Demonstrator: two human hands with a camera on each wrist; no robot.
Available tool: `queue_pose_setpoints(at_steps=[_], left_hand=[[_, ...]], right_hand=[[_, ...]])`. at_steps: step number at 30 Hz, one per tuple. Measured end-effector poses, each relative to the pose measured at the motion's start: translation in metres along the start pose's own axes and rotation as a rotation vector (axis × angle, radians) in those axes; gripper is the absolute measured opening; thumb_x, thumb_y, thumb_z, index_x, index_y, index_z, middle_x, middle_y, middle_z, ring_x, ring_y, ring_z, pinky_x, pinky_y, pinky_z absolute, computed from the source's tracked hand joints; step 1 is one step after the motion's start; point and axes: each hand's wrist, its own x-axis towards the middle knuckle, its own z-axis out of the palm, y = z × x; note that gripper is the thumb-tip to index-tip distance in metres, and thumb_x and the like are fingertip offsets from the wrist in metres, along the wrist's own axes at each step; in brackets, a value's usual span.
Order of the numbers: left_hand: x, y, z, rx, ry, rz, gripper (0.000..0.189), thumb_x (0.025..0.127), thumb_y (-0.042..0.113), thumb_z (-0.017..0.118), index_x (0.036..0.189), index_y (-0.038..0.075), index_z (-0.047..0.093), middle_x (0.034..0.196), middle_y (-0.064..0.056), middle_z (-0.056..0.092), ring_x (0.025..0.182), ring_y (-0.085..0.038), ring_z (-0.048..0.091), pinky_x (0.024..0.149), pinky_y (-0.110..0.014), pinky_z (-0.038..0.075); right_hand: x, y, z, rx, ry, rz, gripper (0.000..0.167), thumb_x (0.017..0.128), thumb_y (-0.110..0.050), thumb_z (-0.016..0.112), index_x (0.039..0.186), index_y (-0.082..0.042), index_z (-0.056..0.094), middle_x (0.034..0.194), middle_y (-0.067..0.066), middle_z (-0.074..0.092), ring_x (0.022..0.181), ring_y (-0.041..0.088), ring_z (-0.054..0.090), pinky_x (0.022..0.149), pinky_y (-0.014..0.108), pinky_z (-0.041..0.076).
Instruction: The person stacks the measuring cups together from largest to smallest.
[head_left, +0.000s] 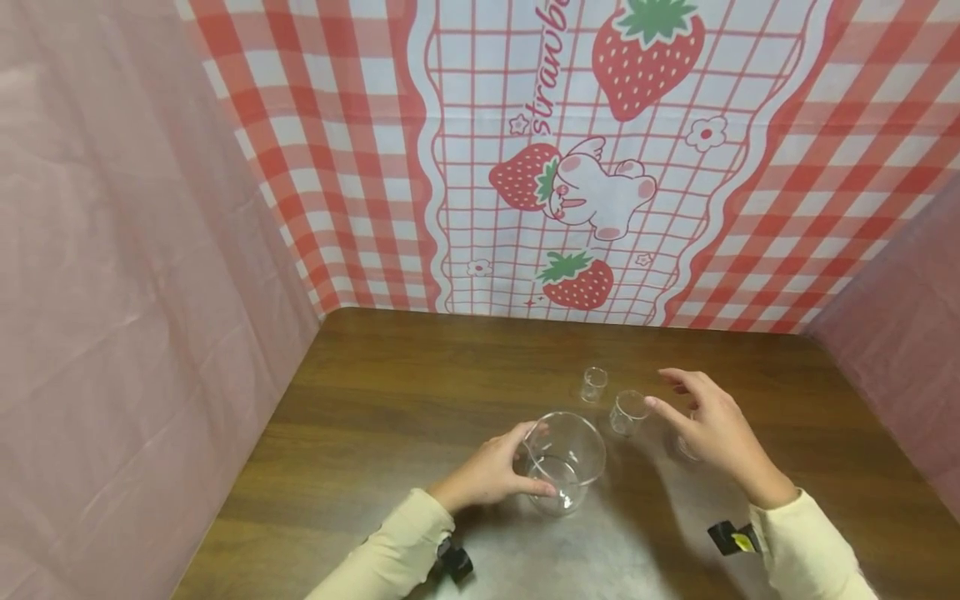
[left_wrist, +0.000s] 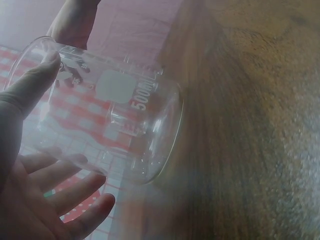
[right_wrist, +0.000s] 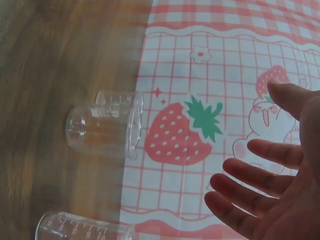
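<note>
A large clear glass beaker (head_left: 573, 483) marked 500 mL stands at the front middle of the table. My left hand (head_left: 487, 468) holds it from the left, thumb (left_wrist: 37, 82) on the near side of the glass and fingers round the far side. My right hand (head_left: 716, 429) hovers, fingers parted and holding nothing, over another graduated beaker (right_wrist: 80, 229), which it mostly hides in the head view. Left of that hand stands a medium beaker (head_left: 627, 415). Behind it is the smallest beaker (head_left: 594, 385); the two overlap in the right wrist view.
The brown wooden table (head_left: 420, 358) ends at a backdrop cloth (head_left: 495, 233) with strawberries and red checks. Pink cloth (head_left: 150, 317) hangs at the left side, and more pink cloth (head_left: 900, 367) at the right.
</note>
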Motion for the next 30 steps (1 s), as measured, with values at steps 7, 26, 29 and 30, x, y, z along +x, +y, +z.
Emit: queue_pose_setpoints(at_steps=[7,26,29,30], left_hand=[[-0.001,0.001,0.0,-0.015,-0.002,-0.008,0.085,0.074,0.038,0.084,0.143,0.012,0.042,0.145,-0.004,0.053,0.125,-0.021,0.057,0.104,-0.03,0.049],[0.0,-0.001,0.001,0.013,-0.002,0.003,0.085,0.075,0.041,0.082,0.144,0.013,0.041,0.146,-0.004,0.052,0.125,-0.021,0.057,0.103,-0.03,0.05],[0.0,-0.001,0.002,0.012,0.002,-0.003,0.086,0.075,0.041,0.082,0.144,0.013,0.041,0.146,-0.003,0.052,0.125,-0.021,0.057,0.103,-0.03,0.05],[0.0,-0.001,0.002,0.011,0.004,-0.004,0.086,0.075,0.04,0.082,0.145,0.013,0.041,0.146,-0.003,0.052,0.125,-0.021,0.057,0.103,-0.03,0.05]], right_hand=[[0.0,0.014,-0.006,-0.036,-0.022,0.034,0.044,0.089,-0.028,0.071,0.121,0.0,0.061,0.108,0.022,0.065,0.087,0.035,0.064,0.073,0.047,0.054],[0.0,0.043,-0.024,-0.141,-0.151,0.134,0.058,0.091,-0.04,0.067,0.122,0.009,0.057,0.114,0.033,0.06,0.099,0.045,0.059,0.077,0.06,0.048],[-0.001,0.046,-0.025,-0.167,-0.178,0.147,0.06,0.09,-0.041,0.067,0.121,0.009,0.057,0.112,0.033,0.06,0.097,0.044,0.058,0.075,0.059,0.047],[-0.002,0.047,-0.025,-0.173,-0.19,0.151,0.061,0.09,-0.042,0.067,0.121,0.01,0.057,0.112,0.034,0.059,0.097,0.044,0.058,0.074,0.059,0.047]])
